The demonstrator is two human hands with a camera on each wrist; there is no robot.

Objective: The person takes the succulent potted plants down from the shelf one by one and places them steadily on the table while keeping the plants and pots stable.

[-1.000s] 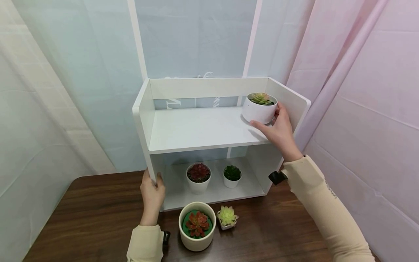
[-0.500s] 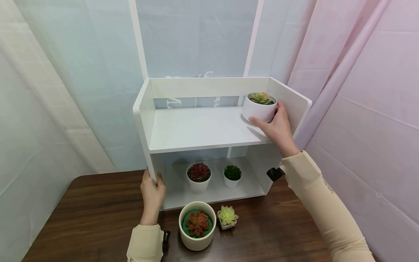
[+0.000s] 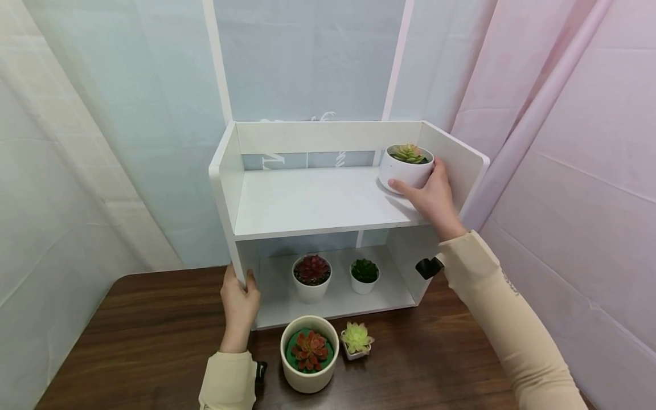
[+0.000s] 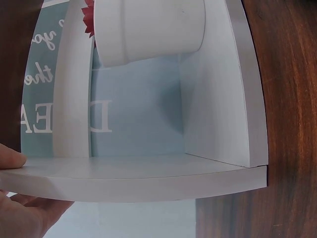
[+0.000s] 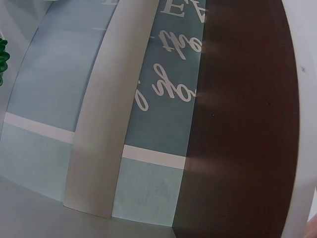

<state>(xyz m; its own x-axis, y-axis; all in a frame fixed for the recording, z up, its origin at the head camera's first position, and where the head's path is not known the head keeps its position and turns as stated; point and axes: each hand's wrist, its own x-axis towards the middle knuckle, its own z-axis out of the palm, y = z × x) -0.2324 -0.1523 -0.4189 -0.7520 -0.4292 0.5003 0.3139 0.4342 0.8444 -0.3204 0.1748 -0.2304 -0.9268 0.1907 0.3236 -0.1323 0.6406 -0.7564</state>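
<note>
On the right of the upper board of a white two-tier shelf (image 3: 307, 205) stands a round white pot with a green-and-pink succulent (image 3: 402, 175). My right hand (image 3: 433, 199) holds this pot from its right side, thumb at the front and fingers behind. In the head view my left hand (image 3: 240, 304) grips the front edge of the shelf's left side panel, low down. The left wrist view has the thumb and fingers of my left hand (image 4: 22, 215) on either side of that panel (image 4: 133, 188). Only a sliver of my right hand shows in the right wrist view.
On the lower board stand a dark red succulent in a white pot (image 3: 311, 291) and a small green one (image 3: 363, 286). In front, on the dark wooden table (image 3: 154, 330), are a cream pot with an orange-red succulent (image 3: 302, 380) and a small light-green succulent (image 3: 356, 337).
My right hand and forearm have shifted slightly left, the thumb sliding a little further along the pot's front. The pot stays in place, and my left hand stays on the panel.
</note>
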